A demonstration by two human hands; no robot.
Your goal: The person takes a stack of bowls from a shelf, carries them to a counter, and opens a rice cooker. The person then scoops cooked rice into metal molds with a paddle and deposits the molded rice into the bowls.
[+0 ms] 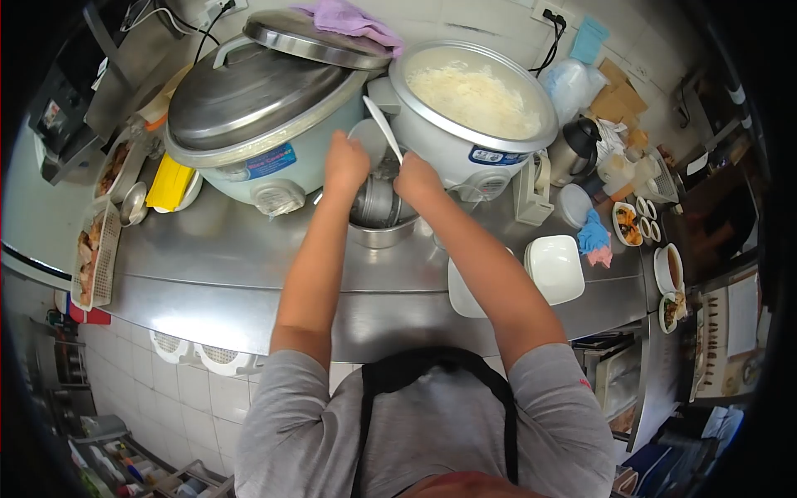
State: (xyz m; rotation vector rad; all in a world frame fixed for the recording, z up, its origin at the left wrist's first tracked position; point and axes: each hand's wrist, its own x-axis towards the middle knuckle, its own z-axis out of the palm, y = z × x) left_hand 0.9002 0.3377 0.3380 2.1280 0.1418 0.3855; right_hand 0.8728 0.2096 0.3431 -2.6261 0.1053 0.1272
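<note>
Spoon (382,126) sits gripped in my right hand (419,181), tilted, likely clearing the pot (382,238); my left hand (345,164) pinches a cup (370,139).

White utensil (380,122), tilted, translucent round container (369,138), near steel pot (381,237)

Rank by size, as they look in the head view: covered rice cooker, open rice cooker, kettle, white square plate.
1. Covered rice cooker
2. Open rice cooker
Kettle and white square plate look alike, so unranked.
</note>
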